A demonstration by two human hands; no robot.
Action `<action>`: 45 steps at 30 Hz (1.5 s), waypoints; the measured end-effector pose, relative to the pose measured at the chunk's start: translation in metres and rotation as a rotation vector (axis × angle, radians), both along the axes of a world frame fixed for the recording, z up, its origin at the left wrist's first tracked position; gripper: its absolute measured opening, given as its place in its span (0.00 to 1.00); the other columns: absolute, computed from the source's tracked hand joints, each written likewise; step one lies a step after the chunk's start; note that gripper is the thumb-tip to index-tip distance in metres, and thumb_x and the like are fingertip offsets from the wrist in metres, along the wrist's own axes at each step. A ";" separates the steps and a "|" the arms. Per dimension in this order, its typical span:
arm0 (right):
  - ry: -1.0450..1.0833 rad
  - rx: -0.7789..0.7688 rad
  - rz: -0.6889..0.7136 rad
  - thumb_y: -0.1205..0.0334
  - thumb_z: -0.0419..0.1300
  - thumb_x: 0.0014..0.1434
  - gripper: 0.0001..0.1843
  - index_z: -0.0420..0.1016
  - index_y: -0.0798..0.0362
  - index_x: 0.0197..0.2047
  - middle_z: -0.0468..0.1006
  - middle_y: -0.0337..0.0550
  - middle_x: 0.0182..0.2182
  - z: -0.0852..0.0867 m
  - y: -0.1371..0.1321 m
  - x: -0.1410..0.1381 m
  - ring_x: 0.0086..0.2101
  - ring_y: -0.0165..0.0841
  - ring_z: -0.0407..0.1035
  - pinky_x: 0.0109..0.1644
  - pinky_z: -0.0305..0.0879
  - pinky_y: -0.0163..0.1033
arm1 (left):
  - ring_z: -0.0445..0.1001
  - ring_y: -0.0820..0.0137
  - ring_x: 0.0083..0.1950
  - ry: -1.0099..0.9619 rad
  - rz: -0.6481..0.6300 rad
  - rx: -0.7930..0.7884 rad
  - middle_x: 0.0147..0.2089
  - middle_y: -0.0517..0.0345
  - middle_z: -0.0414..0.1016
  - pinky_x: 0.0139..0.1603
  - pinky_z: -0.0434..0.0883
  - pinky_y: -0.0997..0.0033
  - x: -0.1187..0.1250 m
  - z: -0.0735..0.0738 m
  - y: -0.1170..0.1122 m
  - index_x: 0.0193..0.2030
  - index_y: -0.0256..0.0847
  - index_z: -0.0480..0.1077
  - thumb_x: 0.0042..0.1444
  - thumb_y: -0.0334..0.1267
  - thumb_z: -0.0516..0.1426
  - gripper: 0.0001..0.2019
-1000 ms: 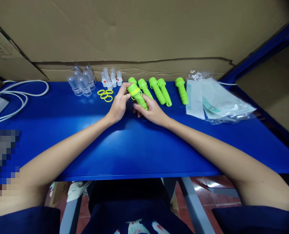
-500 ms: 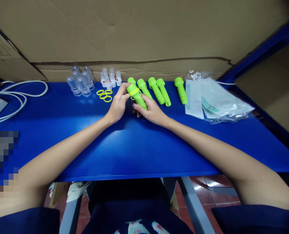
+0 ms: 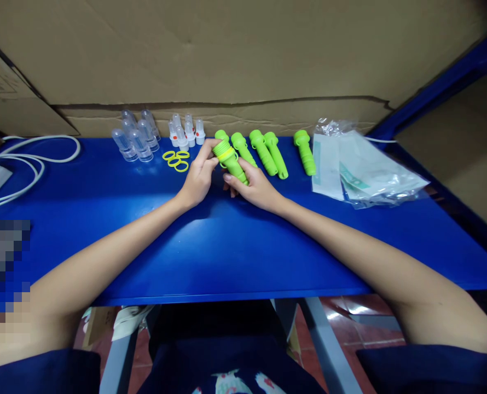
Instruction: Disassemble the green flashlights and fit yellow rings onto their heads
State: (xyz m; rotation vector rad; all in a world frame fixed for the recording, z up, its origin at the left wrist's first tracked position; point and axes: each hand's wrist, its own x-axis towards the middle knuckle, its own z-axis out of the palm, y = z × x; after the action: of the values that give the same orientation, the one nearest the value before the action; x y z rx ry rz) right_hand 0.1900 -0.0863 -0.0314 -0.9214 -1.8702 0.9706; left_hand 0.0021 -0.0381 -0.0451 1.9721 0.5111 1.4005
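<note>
A: Barely a flicker over the last second! The view has slid a hair, but your left hand (image 3: 200,175) and right hand (image 3: 254,189) keep the very same hold on the green tube (image 3: 237,172).

B: And where's that tube?

A: Between your two hands, over the blue table (image 3: 227,257), tilted, threaded end up and away from you. Whether it touches the surface, I cannot tell.

B: Call the grip!

A: Your left thumb and fingers pinch the threaded end; your right hand is wrapped round the lower body, its fingertips partly hidden beneath.

B: There's a yellow ring (image 3: 228,154) around the neck, just below the threads!

A: Same spot as a second ago. I'd judge you're holding steady or working very finely there; nothing has visibly advanced.

B: Around the tube?

A: Loose yellow rings (image 3: 177,158) lie to its left, small white-based bulbs (image 3: 181,139) behind them, clear domes (image 3: 140,143) farther left. Right of it, more green tubes (image 3: 264,153), then plastic bags (image 3: 360,169) beyond. None of those has shifted.
</note>
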 end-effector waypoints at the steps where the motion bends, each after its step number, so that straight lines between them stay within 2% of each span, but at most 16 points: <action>1: 0.000 -0.003 -0.001 0.27 0.64 0.65 0.31 0.67 0.47 0.47 0.81 0.38 0.30 0.000 0.000 0.000 0.24 0.32 0.73 0.30 0.72 0.42 | 0.75 0.68 0.46 0.002 0.002 0.000 0.47 0.56 0.73 0.53 0.76 0.64 0.000 0.000 0.000 0.58 0.43 0.66 0.73 0.42 0.49 0.13; 7: 0.021 -0.027 -0.005 0.26 0.65 0.63 0.32 0.68 0.47 0.46 0.80 0.38 0.31 0.001 -0.001 0.000 0.24 0.32 0.72 0.31 0.70 0.42 | 0.74 0.69 0.43 0.001 0.015 -0.008 0.45 0.57 0.73 0.48 0.76 0.66 0.001 0.003 -0.004 0.57 0.43 0.66 0.72 0.39 0.49 0.12; 13: 0.016 -0.036 0.000 0.25 0.64 0.63 0.32 0.67 0.47 0.44 0.80 0.38 0.30 0.000 0.000 0.000 0.24 0.31 0.72 0.30 0.70 0.41 | 0.74 0.70 0.42 -0.004 0.035 -0.126 0.45 0.57 0.73 0.47 0.77 0.67 0.000 0.004 -0.004 0.58 0.43 0.64 0.71 0.40 0.51 0.12; 17: 0.028 -0.040 0.005 0.24 0.61 0.64 0.34 0.67 0.49 0.47 0.80 0.38 0.31 0.000 0.001 0.000 0.24 0.29 0.71 0.30 0.69 0.39 | 0.76 0.70 0.42 -0.034 -0.007 -0.192 0.47 0.56 0.74 0.47 0.79 0.64 0.001 0.005 -0.007 0.60 0.46 0.61 0.73 0.51 0.54 0.16; 20: 0.057 -0.043 0.016 0.25 0.61 0.65 0.35 0.67 0.50 0.49 0.80 0.37 0.31 -0.001 0.001 0.000 0.24 0.28 0.72 0.28 0.69 0.37 | 0.79 0.69 0.41 -0.055 -0.071 -0.225 0.48 0.56 0.75 0.45 0.81 0.62 0.004 0.005 -0.011 0.61 0.49 0.59 0.72 0.62 0.55 0.23; 22: 0.070 -0.035 0.022 0.25 0.61 0.65 0.34 0.67 0.50 0.49 0.80 0.36 0.30 -0.001 0.001 0.000 0.24 0.27 0.72 0.28 0.69 0.36 | 0.81 0.67 0.41 -0.057 -0.094 -0.252 0.49 0.56 0.76 0.45 0.81 0.60 0.006 0.004 -0.011 0.62 0.50 0.58 0.71 0.65 0.55 0.26; 30: 0.024 0.003 0.005 0.26 0.61 0.66 0.33 0.68 0.50 0.49 0.81 0.37 0.31 -0.003 0.001 0.000 0.24 0.28 0.72 0.29 0.71 0.38 | 0.80 0.60 0.55 -0.020 -0.010 -0.161 0.50 0.53 0.75 0.59 0.78 0.51 0.002 -0.001 -0.004 0.62 0.48 0.61 0.72 0.64 0.54 0.25; 35: -0.018 0.006 -0.013 0.26 0.62 0.65 0.32 0.67 0.47 0.49 0.81 0.38 0.31 -0.002 -0.001 -0.001 0.25 0.32 0.73 0.30 0.72 0.42 | 0.80 0.62 0.53 -0.009 -0.007 -0.144 0.48 0.55 0.75 0.58 0.79 0.55 0.001 -0.001 -0.003 0.61 0.47 0.62 0.72 0.64 0.55 0.25; 42: -0.036 0.018 -0.016 0.28 0.62 0.67 0.29 0.64 0.46 0.46 0.81 0.40 0.32 -0.001 -0.001 0.000 0.25 0.35 0.74 0.33 0.73 0.45 | 0.80 0.62 0.54 0.021 -0.066 -0.119 0.55 0.51 0.76 0.56 0.80 0.57 0.002 -0.005 -0.001 0.66 0.48 0.61 0.68 0.63 0.60 0.30; 45: -0.048 0.012 -0.012 0.29 0.62 0.67 0.29 0.65 0.46 0.49 0.80 0.39 0.32 -0.001 -0.001 0.000 0.26 0.35 0.74 0.33 0.73 0.45 | 0.80 0.62 0.53 0.016 -0.077 -0.110 0.54 0.52 0.77 0.56 0.79 0.58 0.001 -0.003 -0.002 0.65 0.47 0.63 0.67 0.65 0.60 0.30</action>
State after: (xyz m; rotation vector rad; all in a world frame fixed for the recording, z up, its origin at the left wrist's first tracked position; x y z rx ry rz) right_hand 0.1900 -0.0873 -0.0326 -0.9556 -1.9065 0.9370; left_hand 0.0034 -0.0400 -0.0480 1.8964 0.5028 1.2834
